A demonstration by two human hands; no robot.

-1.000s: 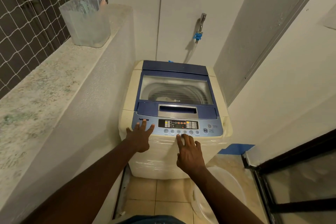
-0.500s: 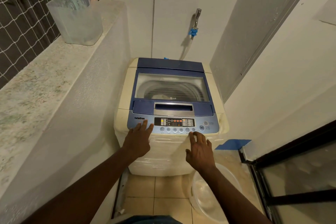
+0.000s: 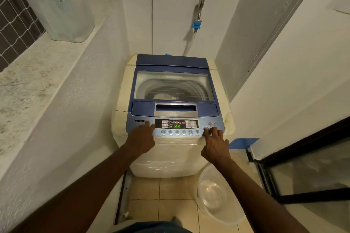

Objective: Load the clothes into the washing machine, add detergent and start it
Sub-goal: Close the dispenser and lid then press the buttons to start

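Note:
A cream top-loading washing machine (image 3: 170, 157) with a blue lid (image 3: 173, 62) stands in a narrow alcove. The lid is down, and through its window pale clothes (image 3: 161, 96) show in the drum. On the blue control panel (image 3: 219, 128) the display reads a green 44. My left hand (image 3: 141, 137) rests flat on the panel's left end. My right hand (image 3: 215, 143) reaches the panel's right end, with fingertips on the round button below the power button.
A clear plastic basin (image 3: 217, 195) lies on the tiled floor right of the machine. A frosted plastic container (image 3: 62, 11) stands on the stone ledge (image 3: 32, 81) at left. A tap with blue hose fitting (image 3: 197, 22) is on the back wall. A dark-framed glass door (image 3: 303, 166) stands at right.
My right hand has moved right along the panel from the middle buttons to the right-end button. The display now shows a green 44. My left hand has stayed put.

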